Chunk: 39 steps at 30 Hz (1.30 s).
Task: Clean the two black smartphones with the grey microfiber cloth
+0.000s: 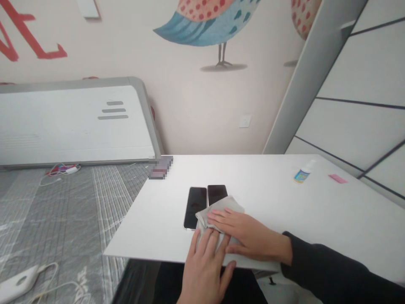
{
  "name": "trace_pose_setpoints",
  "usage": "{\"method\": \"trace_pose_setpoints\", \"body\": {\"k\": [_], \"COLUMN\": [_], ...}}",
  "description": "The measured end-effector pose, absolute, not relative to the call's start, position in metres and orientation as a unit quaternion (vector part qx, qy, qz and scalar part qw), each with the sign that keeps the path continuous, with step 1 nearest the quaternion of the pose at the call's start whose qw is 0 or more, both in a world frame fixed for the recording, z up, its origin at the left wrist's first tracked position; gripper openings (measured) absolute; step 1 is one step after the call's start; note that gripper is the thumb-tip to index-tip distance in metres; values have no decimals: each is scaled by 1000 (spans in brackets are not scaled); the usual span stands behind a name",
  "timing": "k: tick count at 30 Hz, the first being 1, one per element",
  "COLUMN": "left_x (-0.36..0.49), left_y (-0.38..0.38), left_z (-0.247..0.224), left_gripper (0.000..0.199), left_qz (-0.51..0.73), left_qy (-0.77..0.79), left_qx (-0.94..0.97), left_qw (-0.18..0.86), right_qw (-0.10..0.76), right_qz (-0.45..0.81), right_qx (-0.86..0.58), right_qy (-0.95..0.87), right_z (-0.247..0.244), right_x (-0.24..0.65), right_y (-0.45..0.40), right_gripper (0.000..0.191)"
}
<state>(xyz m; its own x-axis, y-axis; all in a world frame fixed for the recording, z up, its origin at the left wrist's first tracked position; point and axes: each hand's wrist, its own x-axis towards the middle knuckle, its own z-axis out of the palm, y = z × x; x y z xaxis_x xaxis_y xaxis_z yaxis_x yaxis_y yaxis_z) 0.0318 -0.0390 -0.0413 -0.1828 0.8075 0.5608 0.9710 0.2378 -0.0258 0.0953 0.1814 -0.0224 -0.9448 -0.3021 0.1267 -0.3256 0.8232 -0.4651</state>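
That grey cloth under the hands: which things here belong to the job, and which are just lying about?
Part of the job:
left hand, right hand, grey cloth, two black smartphones

Lying about:
small blue-labelled bottle, pink slip, white charger, coloured cables

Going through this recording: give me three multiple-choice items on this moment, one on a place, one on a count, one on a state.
1. Where is the small white bottle with a blue label?
A) white tabletop
B) grey bedding
C) on a phone

2. How many black glass-fronted smartphones lie there?
A) one
B) two
C) three

3. The crumpled grey cloth is:
A) hanging off the edge
B) under the left hand and right hand
C) folded aside

Answers: 1 A, toward the table's right. 2 B, side by side. 3 B, both palms rest on it.
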Motion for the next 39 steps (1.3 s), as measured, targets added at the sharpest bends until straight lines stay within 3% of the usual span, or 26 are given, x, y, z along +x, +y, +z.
{"method": "trace_pose_setpoints", "body": {"k": [7, 17, 20, 25, 30, 36, 39], "left_x": [30, 22, 17, 12, 13, 13, 13], "left_y": [-40, -53, -56, -60, -62, -62, -62], "left_z": [-39, -39, -38, -39, -38, -35, -35], "left_gripper": [49, 70, 66, 68, 61, 64, 64], "left_qz": [-154, -118, -113, -110, -115, -133, -131], "left_qy": [-762, -790, -780, -769, -771, -773, -783], "left_qx": [-586, -578, -593, -611, -613, -613, -604], "left_qw": [229, 170, 165, 151, 127, 99, 72], "right_qw": [66, 70, 42, 71, 74, 54, 20], "right_qz": [192, 185, 186, 165, 203, 193, 236], "right_qx": [29, 91, 126, 30, 150, 81, 173], "right_qy": [-979, -976, -974, -983, -965, -976, -956], "right_z": [-31, -37, -36, -34, -27, -18, -12], "right_x": [63, 128, 123, 89, 65, 42, 35], "right_y": [223, 186, 192, 192, 162, 164, 158], "right_gripper": [67, 87, 80, 77, 77, 70, 64]}}
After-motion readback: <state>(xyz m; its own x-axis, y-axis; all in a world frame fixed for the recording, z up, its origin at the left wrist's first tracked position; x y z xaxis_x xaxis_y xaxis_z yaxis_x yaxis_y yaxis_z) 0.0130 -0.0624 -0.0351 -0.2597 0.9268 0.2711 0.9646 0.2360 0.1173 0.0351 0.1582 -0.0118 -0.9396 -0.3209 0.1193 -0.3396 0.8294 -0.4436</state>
